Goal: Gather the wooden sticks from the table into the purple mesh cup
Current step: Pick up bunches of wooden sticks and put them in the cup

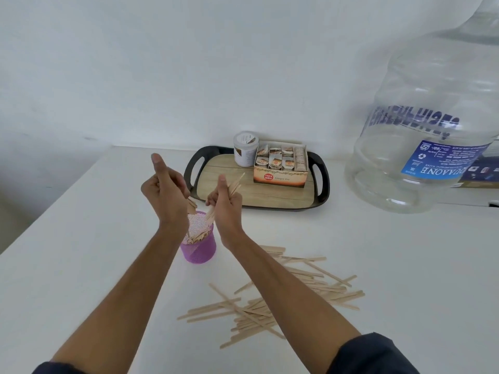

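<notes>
While both forearms reach forward over the white table [81, 238], the left hand [164, 195] is raised above the purple mesh cup [198, 248], with the thumb pointing up and the fingers curled closed. A few short ends of wooden sticks come out at the right side of this hand, just above the cup, so it is closed on sticks; how many, I cannot tell. The cup stands upright on the table between the two wrists, and a group of sticks already stands inside it, leaning against the near wall.

To the right of the cup, the right hand [225, 202] is also closed, with the thumb up, around a bundle of wooden sticks [235, 184]. The bundle is tilted: its upper ends point to the far right and its lower ends point down toward the opening of the cup, near the rim.

Behind the hands, a black tray [322, 182] with a wood-pattern floor lies on the table. On it a white round jar [245, 149] stands at the back left, and just beside it is an open box of ginger tea [280, 176] filled with sachets.

Nearer to the camera, under and to the right of the right forearm, a loose pile of wooden sticks [283, 298] lies flat on the table, many crossing each other. At the far right a large clear water bottle [421, 117] with a blue label stands upside down, well apart from the cup.
</notes>
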